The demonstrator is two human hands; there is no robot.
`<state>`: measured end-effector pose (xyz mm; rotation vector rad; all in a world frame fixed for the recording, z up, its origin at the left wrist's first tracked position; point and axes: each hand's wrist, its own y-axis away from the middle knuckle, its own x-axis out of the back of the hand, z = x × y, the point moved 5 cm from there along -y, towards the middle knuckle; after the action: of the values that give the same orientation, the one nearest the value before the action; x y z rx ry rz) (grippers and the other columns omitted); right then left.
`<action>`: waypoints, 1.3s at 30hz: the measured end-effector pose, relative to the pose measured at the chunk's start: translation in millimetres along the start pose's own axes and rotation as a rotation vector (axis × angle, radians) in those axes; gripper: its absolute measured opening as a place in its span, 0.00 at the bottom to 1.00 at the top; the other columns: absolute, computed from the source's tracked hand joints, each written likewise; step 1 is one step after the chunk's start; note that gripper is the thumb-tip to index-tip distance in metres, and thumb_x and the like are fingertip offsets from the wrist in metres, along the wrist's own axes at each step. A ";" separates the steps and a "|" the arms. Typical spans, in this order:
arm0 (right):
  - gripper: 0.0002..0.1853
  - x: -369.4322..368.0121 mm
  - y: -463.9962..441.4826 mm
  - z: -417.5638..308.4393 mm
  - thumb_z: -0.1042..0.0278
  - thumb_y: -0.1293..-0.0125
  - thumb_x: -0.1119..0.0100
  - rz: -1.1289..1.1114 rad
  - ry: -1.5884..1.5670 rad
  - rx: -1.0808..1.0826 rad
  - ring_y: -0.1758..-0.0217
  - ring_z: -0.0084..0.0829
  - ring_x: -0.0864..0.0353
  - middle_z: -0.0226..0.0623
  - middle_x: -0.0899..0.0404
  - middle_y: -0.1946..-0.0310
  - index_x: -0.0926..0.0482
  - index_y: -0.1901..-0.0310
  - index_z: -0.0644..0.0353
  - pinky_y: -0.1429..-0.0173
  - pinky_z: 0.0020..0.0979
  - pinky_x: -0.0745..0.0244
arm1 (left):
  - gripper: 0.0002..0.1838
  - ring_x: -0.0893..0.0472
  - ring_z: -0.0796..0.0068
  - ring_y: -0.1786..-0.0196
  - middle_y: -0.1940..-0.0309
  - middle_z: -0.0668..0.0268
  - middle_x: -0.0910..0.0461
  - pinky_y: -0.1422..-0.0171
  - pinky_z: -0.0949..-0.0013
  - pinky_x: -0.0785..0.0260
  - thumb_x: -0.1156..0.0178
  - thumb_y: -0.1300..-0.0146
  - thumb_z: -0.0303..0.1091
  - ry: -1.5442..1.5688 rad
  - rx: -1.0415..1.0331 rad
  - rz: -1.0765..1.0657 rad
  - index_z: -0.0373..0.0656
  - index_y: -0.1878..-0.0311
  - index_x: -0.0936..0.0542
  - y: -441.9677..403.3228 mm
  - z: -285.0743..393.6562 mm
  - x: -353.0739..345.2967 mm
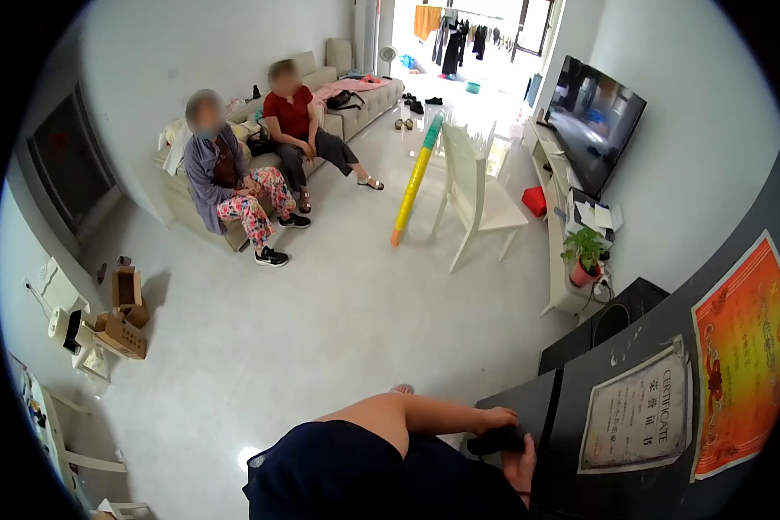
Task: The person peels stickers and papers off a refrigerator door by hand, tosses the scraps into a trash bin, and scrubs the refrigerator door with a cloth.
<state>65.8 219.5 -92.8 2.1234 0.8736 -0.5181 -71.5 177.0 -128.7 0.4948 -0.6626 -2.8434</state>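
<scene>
Black object (492, 442), too indistinct to identify, held between left hand (498, 418) and right hand (520, 468) beside the dark panel (594, 368), with a narrow grip from both, apparently in a handling step, any further move calling for steady two-handed support.

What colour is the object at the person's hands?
The object looks black; the head view shows it.
</scene>
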 end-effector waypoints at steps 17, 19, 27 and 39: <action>0.26 26.9 -7.4 0.9 0.55 0.30 0.44 0.041 -0.219 -0.057 0.37 0.44 0.28 0.47 0.27 0.40 0.29 0.40 0.67 0.31 0.46 0.33 | 0.09 0.28 0.70 0.69 0.70 0.63 0.28 0.71 0.63 0.35 0.38 0.44 0.35 0.298 0.176 0.456 0.42 0.65 0.24 -9.9 -49.7 59.9; 0.26 23.0 0.4 -1.8 0.56 0.30 0.44 -0.005 -0.210 -0.017 0.36 0.44 0.29 0.48 0.28 0.39 0.30 0.39 0.68 0.30 0.46 0.35 | 0.11 0.29 0.71 0.71 0.71 0.63 0.30 0.71 0.63 0.36 0.38 0.42 0.38 0.530 0.290 0.493 0.42 0.64 0.27 -23.4 -79.3 63.8; 0.15 6.3 50.5 -6.5 0.67 0.29 0.46 0.096 -0.283 0.105 0.40 0.41 0.25 0.43 0.23 0.43 0.23 0.46 0.63 0.35 0.43 0.31 | 0.12 0.26 0.69 0.63 0.66 0.64 0.25 0.65 0.65 0.33 0.39 0.39 0.43 0.705 0.407 0.021 0.48 0.57 0.23 -15.0 -110.8 29.8; 0.06 46.2 20.4 36.0 0.74 0.32 0.45 0.438 -0.648 0.098 0.51 0.32 0.18 0.36 0.17 0.55 0.22 0.56 0.62 0.48 0.32 0.21 | 0.13 0.21 0.60 0.47 0.54 0.59 0.19 0.33 0.54 0.35 0.53 0.34 0.30 0.898 0.355 0.159 0.42 0.50 0.24 -54.1 -10.1 45.7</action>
<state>109.4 200.9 -132.8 1.9549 0.0191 -0.9453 -115.6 209.6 -174.6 1.5417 -0.9228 -2.0114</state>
